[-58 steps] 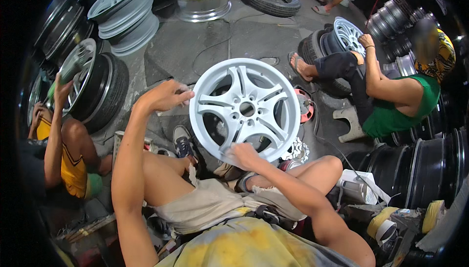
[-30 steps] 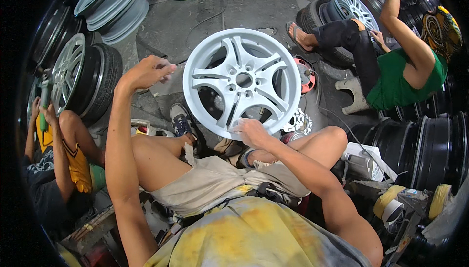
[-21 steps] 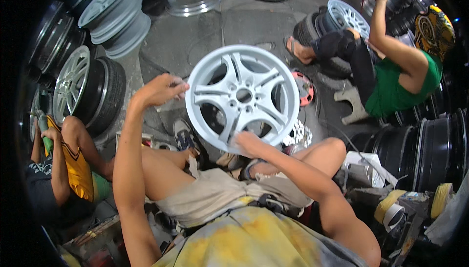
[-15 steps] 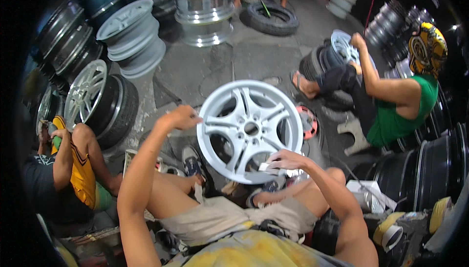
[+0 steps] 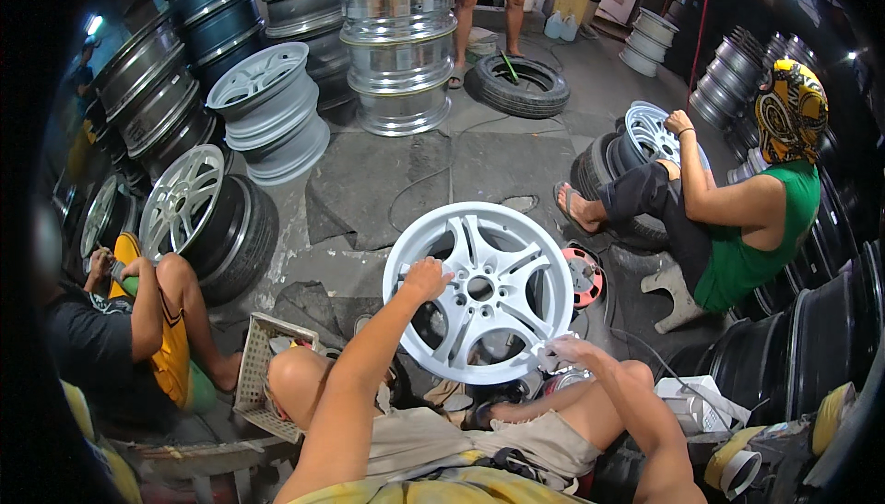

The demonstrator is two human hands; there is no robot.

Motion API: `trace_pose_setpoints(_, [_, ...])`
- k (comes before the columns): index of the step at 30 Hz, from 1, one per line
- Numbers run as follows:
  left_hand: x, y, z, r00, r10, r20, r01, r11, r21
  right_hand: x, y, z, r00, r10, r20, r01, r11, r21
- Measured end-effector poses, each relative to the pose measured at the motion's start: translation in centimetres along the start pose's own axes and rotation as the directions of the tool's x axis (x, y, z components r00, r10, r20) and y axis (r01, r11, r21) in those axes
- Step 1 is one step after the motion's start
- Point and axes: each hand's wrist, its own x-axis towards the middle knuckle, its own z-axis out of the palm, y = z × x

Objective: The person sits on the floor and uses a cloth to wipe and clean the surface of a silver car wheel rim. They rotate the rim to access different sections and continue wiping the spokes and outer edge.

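Observation:
A pale grey-white alloy wheel rim (image 5: pixel 502 294) with paired spokes lies tilted, face up, in front of my knees. My left hand (image 5: pixel 426 280) rests on its left spoke with the fingers curled and the thumb pointing toward the hub. At the lower right edge of the rim is my right hand (image 5: pixel 573 354), dusted white. Its fingers are bent around a small white piece, mostly covered and hard to make out. What supports the rim from below is largely hidden.
A red round tool (image 5: pixel 583 278) lies right of the rim, and a plastic basket (image 5: pixel 253 366) stands by my left knee. One person (image 5: pixel 751 227) sits at right with another wheel; a second person (image 5: pixel 120 320) sits at left. Stacked rims (image 5: pixel 396 43) and a tire (image 5: pixel 519 87) stand beyond.
My left hand has moved from the rim's left edge onto its spoke. The right hand has shifted rightward along the lower edge. The view has tilted up, so the scene sits lower.

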Motion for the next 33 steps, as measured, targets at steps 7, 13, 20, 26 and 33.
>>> trace_pose_setpoints(7, [-0.1, -0.4, 0.3, 0.994, -0.063, -0.087, 0.066, 0.998, 0.023, -1.8, -1.2, 2.3, 0.987, -0.064, -0.146, 0.098, 0.968, 0.233])
trace_pose_setpoints(13, [-0.9, 0.1, -0.3, 0.953, -0.291, 0.084, 0.291, 0.957, 0.016, 4.1, -0.3, -0.2, 0.852, -0.072, -0.519, 0.189, 0.966, 0.176])
trace_pose_setpoints(20, [-3.2, 3.9, 1.4, 0.738, -0.139, 0.66, 0.395, 0.883, -0.255, 6.3, -5.2, -9.3, 0.688, -0.329, -0.647, 0.308, 0.939, -0.15])
trace_pose_setpoints(26, [-3.0, -0.1, -1.4, 0.741, -0.014, 0.671, 0.094, 0.992, -0.083, 2.8, -10.5, -0.6, 0.378, -0.798, -0.47, 0.502, 0.603, -0.62])
trace_pose_setpoints(33, [-2.5, 0.9, -19.7, 0.961, 0.032, 0.276, -0.034, 0.999, 0.001, -3.4, -9.6, 8.5, 0.654, -0.74, 0.154, 0.695, 0.508, -0.509])
